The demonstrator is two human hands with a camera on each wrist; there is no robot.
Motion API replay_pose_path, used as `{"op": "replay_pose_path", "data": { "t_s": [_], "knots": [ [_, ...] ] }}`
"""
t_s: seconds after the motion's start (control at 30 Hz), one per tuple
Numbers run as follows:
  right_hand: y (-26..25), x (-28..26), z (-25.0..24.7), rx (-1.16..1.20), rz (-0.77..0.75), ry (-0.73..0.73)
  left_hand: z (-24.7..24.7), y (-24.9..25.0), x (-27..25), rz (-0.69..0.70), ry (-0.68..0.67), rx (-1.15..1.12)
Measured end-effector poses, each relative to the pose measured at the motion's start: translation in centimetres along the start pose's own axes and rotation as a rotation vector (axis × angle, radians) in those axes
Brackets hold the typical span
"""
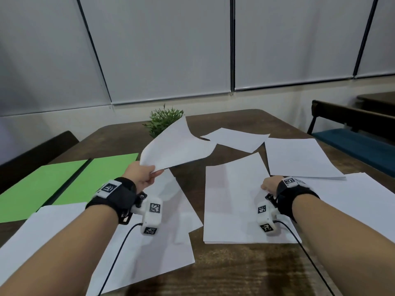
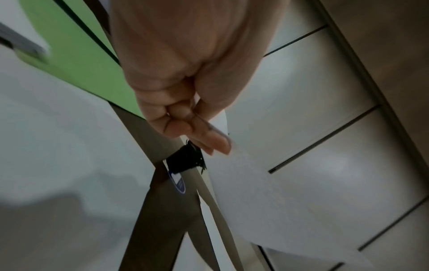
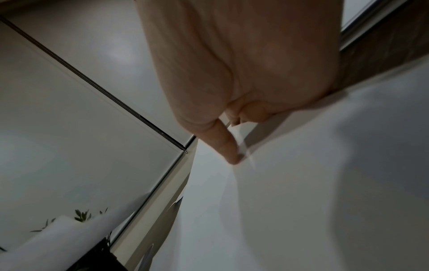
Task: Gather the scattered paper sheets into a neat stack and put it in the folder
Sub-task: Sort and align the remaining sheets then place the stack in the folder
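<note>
A person's left hand [image 1: 142, 177] pinches the near corner of a white paper sheet [image 1: 177, 146] between thumb and fingers [image 2: 210, 139] and holds it raised above a brown wooden table [image 1: 230, 272], the sheet curling upward in front of a small green potted plant [image 1: 162, 120]. The right hand [image 1: 271, 185] rests on another white sheet [image 1: 233, 201] lying flat on the table; the right wrist view shows its forefinger [image 3: 226, 146] stretched out and pressing down on the paper, with the other fingers curled back at the sheet's edge, though whether they pinch that edge cannot be told. Both wrists wear black straps with white marker-tagged camera units and trailing black cables. More white sheets lie scattered: two overlapping ones [image 1: 149, 242] beneath the left forearm, one [image 1: 42, 231] at the near left edge, one [image 1: 299, 157] just beyond the right hand, one [image 1: 235, 138] farther back near the middle, and one [image 1: 359, 201] under the right forearm. An open green folder [image 1: 70, 182] lies flat on the table's left side, well apart from the right hand. Grey roller blinds [image 1: 166, 45] cover the wall behind, and a dark bench with a blue seat [image 1: 352, 144] stands at right.
</note>
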State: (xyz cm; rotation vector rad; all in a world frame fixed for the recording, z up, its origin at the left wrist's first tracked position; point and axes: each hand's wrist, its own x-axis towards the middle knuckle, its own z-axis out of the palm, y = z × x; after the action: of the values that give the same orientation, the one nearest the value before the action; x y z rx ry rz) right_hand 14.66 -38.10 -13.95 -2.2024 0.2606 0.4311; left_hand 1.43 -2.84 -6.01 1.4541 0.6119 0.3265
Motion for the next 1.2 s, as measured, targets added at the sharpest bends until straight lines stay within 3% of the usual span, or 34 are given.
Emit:
{"op": "replay_pose_path", "data": {
  "t_s": [0.1, 0.3, 0.43, 0.5, 0.57, 0.63, 0.7, 0.77, 0.97, 1.13, 1.2],
  "knots": [
    [0.0, 1.4, 0.5, -0.061, -0.004, 0.086, 1.7, -1.3, -1.9, -0.055, -0.113, 0.061],
    [0.8, 3.7, 0.5, 0.242, 0.001, 0.216, 7.0, -5.1, -5.5, -0.180, -0.294, 0.234],
    [1.1, 3.0, 1.0, 0.132, 0.009, 0.075, 7.1, -5.7, -6.2, -0.298, -0.416, 0.510],
    [0.6, 1.9, 1.0, 0.032, 0.026, -0.045, 5.0, -5.0, -5.1, -0.291, -0.338, 0.598],
    [0.3, 1.4, 1.0, -0.171, 0.029, -0.061, 2.2, -4.1, -3.5, -0.232, -0.199, 0.714],
    [-0.3, 0.6, 1.0, -0.237, 0.012, -0.063, -0.5, -3.6, -2.3, -0.153, -0.075, 1.023],
    [-1.2, -0.9, 1.1, -0.431, 0.009, -0.031, -2.3, -3.7, -1.9, -0.137, -0.048, 1.292],
    [-1.5, -1.4, 1.1, -0.597, -0.058, 0.060, -2.9, -4.4, -1.9, -0.163, -0.091, 1.421],
    [-1.4, -0.7, 1.3, -0.771, -0.106, 0.026, -0.5, -5.4, -1.7, -0.126, -0.238, 1.373],
    [-0.7, -0.1, 1.2, -0.829, -0.170, 0.071, -1.6, -5.9, 0.3, -0.177, -0.056, 1.395],
    [-0.6, -0.2, 1.2, -0.839, -0.180, 0.064, -2.3, -5.7, 0.9, -0.191, -0.056, 1.408]
  ]
}}
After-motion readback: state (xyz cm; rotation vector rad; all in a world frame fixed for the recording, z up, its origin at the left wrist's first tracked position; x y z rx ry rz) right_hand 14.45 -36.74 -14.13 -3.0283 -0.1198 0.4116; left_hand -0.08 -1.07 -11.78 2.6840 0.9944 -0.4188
